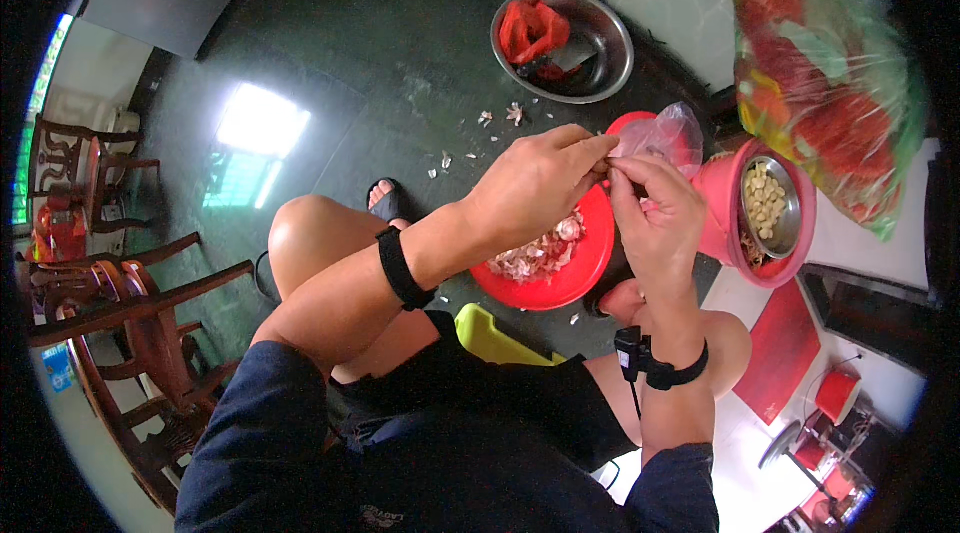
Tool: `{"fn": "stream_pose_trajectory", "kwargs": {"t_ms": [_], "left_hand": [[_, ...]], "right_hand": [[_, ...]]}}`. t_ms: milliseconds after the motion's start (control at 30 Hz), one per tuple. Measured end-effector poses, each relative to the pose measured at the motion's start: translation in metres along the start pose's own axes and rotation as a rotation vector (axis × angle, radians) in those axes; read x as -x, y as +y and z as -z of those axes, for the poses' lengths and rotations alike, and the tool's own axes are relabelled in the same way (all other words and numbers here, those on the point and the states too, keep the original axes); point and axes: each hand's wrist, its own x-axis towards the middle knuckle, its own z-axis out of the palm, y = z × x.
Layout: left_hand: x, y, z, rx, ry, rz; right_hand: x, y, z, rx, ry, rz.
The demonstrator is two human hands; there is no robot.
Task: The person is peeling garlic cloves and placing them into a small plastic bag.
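My left hand (535, 178) and my right hand (657, 213) meet at the fingertips, above and beside a red basin (600, 258). Both pinch something too small to make out, largely hidden by the fingers. Garlic bulbs and loose papery skins (540, 258) lie in the basin under my left hand. Just beyond my fingers, a clear plastic bag (677, 138) rests in another red container (625, 120). To the right of my right hand, a metal bowl (795, 218) of pale peeled garlic cloves (764, 198) sits atop a pink bucket (715, 208).
A steel basin (615, 43) with a red bag (533, 30) stands on the dark floor ahead. A large plastic bag (825, 83) with red contents is at upper right. Wooden chairs (150, 333) stand left. A yellow-green stool (490, 335) shows between my legs.
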Motion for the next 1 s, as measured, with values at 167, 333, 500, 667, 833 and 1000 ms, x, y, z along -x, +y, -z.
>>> {"fn": "stream_pose_trajectory", "kwargs": {"t_ms": [167, 333, 500, 667, 833, 1000], "left_hand": [[0.003, -0.001, -0.001, -0.091, -0.028, -0.044], [0.004, 0.002, 0.000, -0.110, -0.088, -0.044], [0.006, 0.001, -0.003, -0.165, -0.167, -0.034], [0.009, 0.005, -0.010, -0.066, -0.094, -0.004], [-0.005, 0.015, 0.003, 0.191, -0.096, 0.093], [-0.013, 0.016, -0.002, 0.870, -0.041, 0.352]], "right_hand": [[0.003, 0.004, 0.004, -0.036, -0.076, -0.074], [0.009, 0.008, 0.007, -0.061, -0.079, -0.090], [0.015, 0.008, 0.000, 0.060, -0.035, -0.004], [0.017, 0.009, -0.007, 0.093, 0.069, 0.036], [0.018, 0.015, -0.003, -0.303, 0.075, -0.269], [0.012, 0.004, -0.004, -0.642, 0.155, -0.495]]}}
